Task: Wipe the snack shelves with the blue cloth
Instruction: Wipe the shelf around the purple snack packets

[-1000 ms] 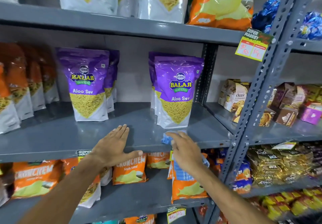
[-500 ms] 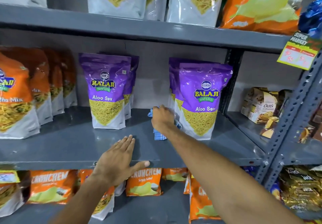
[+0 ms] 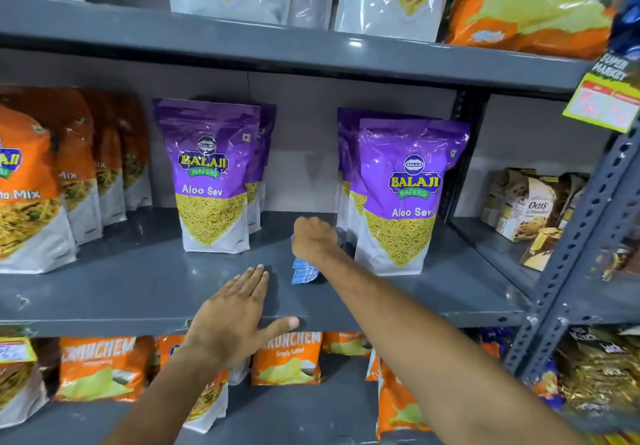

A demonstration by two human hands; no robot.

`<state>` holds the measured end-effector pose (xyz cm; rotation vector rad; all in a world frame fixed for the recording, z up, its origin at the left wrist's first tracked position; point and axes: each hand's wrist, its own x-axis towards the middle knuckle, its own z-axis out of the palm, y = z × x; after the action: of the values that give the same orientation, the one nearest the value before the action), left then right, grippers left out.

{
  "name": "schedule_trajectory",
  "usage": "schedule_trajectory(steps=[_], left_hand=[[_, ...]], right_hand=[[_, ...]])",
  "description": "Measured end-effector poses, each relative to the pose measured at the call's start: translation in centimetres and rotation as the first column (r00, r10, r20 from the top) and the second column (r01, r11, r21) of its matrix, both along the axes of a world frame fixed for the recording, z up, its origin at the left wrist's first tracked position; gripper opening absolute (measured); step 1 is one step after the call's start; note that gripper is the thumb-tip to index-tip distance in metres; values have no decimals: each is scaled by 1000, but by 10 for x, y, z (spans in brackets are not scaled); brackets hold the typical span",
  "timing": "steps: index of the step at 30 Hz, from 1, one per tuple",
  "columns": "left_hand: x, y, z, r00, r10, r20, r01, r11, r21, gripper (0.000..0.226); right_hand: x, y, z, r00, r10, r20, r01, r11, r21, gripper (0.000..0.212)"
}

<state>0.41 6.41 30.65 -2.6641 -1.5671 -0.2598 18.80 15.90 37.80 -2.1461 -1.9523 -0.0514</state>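
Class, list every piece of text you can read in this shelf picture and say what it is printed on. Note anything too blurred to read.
"BALAJI WAFERS Aloo Sev": left purple pouch
"BALAJI WAFERS Aloo Sev": right purple pouch
"Mix": orange pouch, name cut off
"Oats": brown box
"Simply Salted": orange chips bag; its brand is partly hidden
"SUPER MARKET": price tag; prices blurred
Unreadable: gold packets

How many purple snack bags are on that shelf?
4 showing: two stacked left of the right hand, front one; two to its right, front one. More may hide behind.
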Motion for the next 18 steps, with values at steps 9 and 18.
schedule_trajectory(steps=[9,18], left_hand=[[1,-2,3,999,2,-33,-2,1000,-17,127],[0,-4,5,1000,6,-28,-8,998,-67,115]], right_hand=[[19,-49,1,989,147,-8,-146,988,40,37],[28,-104,-41,949,304,-78,-289,943,165,41]])
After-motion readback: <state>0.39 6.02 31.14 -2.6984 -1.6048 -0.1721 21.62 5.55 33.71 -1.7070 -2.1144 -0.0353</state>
